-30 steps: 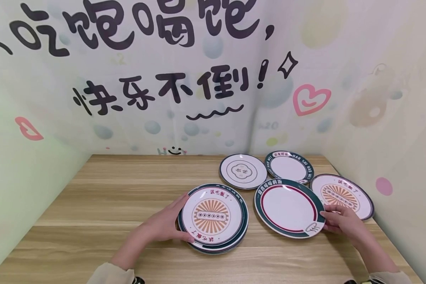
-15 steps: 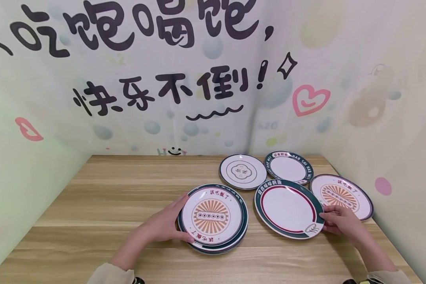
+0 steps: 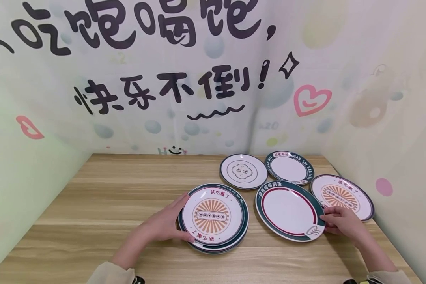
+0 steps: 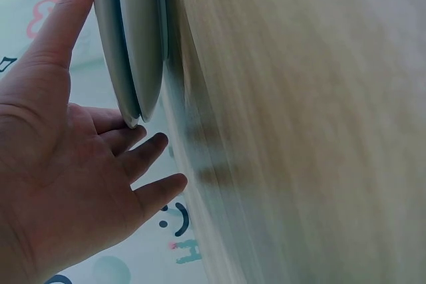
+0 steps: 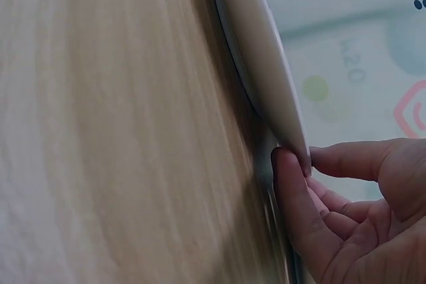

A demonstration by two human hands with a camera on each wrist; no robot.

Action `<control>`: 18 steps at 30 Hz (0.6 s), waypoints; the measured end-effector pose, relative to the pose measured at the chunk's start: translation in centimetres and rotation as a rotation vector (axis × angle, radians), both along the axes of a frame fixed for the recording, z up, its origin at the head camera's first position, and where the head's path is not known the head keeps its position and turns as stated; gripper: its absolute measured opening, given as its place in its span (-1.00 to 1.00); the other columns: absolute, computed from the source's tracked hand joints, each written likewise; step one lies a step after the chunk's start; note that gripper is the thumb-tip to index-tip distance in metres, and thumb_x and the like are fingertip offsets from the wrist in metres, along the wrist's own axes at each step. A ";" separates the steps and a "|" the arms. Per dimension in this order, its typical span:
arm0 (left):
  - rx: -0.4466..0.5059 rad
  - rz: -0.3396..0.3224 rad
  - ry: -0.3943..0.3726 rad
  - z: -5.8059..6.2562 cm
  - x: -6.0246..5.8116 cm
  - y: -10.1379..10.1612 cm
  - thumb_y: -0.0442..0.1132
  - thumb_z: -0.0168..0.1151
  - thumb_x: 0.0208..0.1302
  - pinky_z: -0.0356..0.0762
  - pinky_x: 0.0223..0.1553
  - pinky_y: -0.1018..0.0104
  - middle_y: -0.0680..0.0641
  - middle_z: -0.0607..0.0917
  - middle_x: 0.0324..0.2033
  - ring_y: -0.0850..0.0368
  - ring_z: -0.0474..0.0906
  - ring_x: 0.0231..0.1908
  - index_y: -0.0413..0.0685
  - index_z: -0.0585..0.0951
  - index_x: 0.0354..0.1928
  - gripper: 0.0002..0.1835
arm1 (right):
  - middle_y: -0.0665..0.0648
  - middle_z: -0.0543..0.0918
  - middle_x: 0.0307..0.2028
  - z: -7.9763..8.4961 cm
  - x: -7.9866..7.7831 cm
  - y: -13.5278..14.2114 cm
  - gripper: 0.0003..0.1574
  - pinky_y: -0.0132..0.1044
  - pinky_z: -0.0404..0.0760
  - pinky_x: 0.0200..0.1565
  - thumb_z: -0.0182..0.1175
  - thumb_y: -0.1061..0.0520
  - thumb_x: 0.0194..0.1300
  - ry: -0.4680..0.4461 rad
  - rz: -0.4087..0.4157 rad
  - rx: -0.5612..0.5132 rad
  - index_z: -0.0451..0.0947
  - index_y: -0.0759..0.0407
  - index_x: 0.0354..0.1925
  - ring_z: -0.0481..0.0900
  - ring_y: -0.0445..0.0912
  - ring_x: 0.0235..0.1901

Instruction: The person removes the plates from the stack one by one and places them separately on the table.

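Observation:
My left hand [image 3: 168, 221] rests against the left side of a plate stack. Its thumb touches the near rim, and its extended fingers lie along the edge in the left wrist view. On top is a white plate [image 3: 213, 216] with an orange sunburst; green-rimmed plates [image 3: 242, 240] show beneath. To the right, my right hand [image 3: 344, 223] pinches the rim of a white plate [image 3: 287, 209] with a green border and a red ring. In the right wrist view one fingertip [image 5: 287, 154] sits under that rim and another above it. The held plate's far side reaches the plates behind.
A small white plate [image 3: 241, 171] with a dark rim lies at the back. Beside it is a green-rimmed lettered plate [image 3: 287, 167]. Another sunburst plate [image 3: 342, 195] lies at the right edge of the wooden table [image 3: 110, 197]. A printed curtain [image 3: 213, 130] hangs behind.
The plate in my right hand has shifted very slightly nearer to me. My left hand and the stack stay where they were.

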State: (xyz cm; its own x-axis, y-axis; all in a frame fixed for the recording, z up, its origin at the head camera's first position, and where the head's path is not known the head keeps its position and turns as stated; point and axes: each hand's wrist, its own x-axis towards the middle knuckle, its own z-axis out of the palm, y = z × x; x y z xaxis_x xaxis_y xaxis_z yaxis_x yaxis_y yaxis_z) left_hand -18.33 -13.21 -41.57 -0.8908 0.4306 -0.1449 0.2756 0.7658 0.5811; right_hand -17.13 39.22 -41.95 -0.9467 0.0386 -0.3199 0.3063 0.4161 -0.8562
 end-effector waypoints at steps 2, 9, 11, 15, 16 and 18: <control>0.001 -0.001 0.000 0.0 0.0 0.0 0.32 0.56 -0.19 0.22 0.45 -0.22 -0.13 0.01 0.59 -0.20 0.06 0.54 -0.04 0.00 0.59 0.38 | -0.03 0.66 -0.37 0.1 0.0 0.0 -0.57 -0.30 0.77 -0.24 0.09 0.30 0.42 0.000 0.000 0.012 0.29 0.65 0.07 0.66 -0.23 -0.39; 0.009 -0.008 0.013 -0.1 -0.1 -0.1 0.32 0.57 -0.19 0.20 0.46 -0.22 -0.16 0.02 0.59 -0.22 0.05 0.54 -0.06 0.01 0.58 0.38 | -0.05 0.69 -0.36 0.5 -0.2 0.2 -0.48 -0.31 0.77 -0.25 0.15 0.24 0.42 0.004 -0.014 0.050 0.32 0.67 0.11 0.68 -0.24 -0.38; 0.007 -0.013 0.019 -0.2 -0.1 -0.1 0.32 0.57 -0.19 0.20 0.46 -0.22 -0.17 0.01 0.58 -0.22 0.05 0.54 -0.07 0.01 0.58 0.38 | -0.06 0.70 -0.36 0.5 -0.1 0.3 -0.50 -0.30 0.77 -0.24 0.14 0.25 0.42 0.003 -0.014 0.027 0.33 0.67 0.11 0.70 -0.23 -0.38; 0.000 -0.018 0.028 -0.2 -0.1 -0.1 0.32 0.57 -0.19 0.20 0.46 -0.22 -0.17 0.02 0.58 -0.22 0.05 0.54 -0.07 0.01 0.58 0.38 | -0.07 0.70 -0.37 0.6 -0.1 0.6 -0.54 -0.29 0.77 -0.24 0.13 0.27 0.42 0.004 -0.011 -0.010 0.35 0.66 0.09 0.71 -0.22 -0.38; 0.000 -0.019 0.030 -0.2 -0.1 -0.1 0.32 0.57 -0.19 0.20 0.46 -0.22 -0.18 0.02 0.58 -0.23 0.05 0.53 -0.08 0.01 0.58 0.38 | -0.07 0.71 -0.37 0.6 -0.1 0.7 -0.55 -0.29 0.77 -0.23 0.13 0.27 0.42 0.005 -0.009 -0.016 0.36 0.65 0.09 0.72 -0.22 -0.38; 0.000 -0.019 0.030 -0.1 -0.1 -0.1 0.32 0.57 -0.19 0.20 0.45 -0.23 -0.18 0.02 0.58 -0.24 0.06 0.53 -0.08 0.01 0.58 0.38 | -0.07 0.71 -0.37 0.7 -0.1 0.8 -0.55 -0.29 0.77 -0.23 0.14 0.27 0.42 0.006 -0.007 -0.020 0.37 0.65 0.09 0.72 -0.22 -0.38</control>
State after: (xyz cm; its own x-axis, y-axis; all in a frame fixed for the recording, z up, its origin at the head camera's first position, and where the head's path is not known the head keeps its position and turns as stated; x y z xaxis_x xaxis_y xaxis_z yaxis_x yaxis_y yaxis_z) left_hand -18.41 -13.33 -41.69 -0.8863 0.4478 -0.1184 0.3077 0.7603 0.5721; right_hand -17.27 40.03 -41.28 -0.9483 0.0391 -0.3149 0.3040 0.3968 -0.8661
